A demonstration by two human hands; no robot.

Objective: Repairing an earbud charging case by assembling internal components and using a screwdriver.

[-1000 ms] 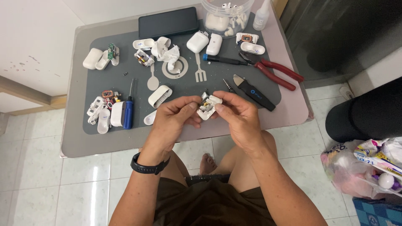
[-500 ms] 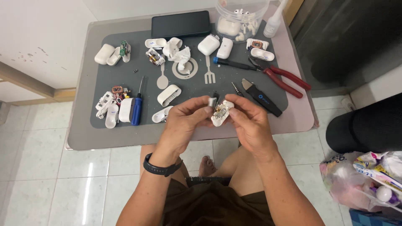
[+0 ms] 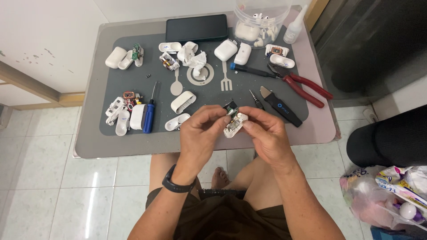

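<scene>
An opened earbud case [image 3: 234, 123] sits between the fingers of both hands; a screwdriver [image 3: 148, 115] lies left of them, pliers [image 3: 302, 84] right, a phone [image 3: 196, 27] beyond.

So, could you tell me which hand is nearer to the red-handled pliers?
Right. The right hand is below-left of the red-handled pliers; the left hand sits farther left, across the small white part both hold.

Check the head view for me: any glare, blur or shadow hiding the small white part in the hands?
Head view: sharp and evenly lit; the small white opened plastic case is readable between left hand and right hand, with soft shadows only; window glare streaks the glossy white floor tiles, off the dark grey work mat.
</scene>
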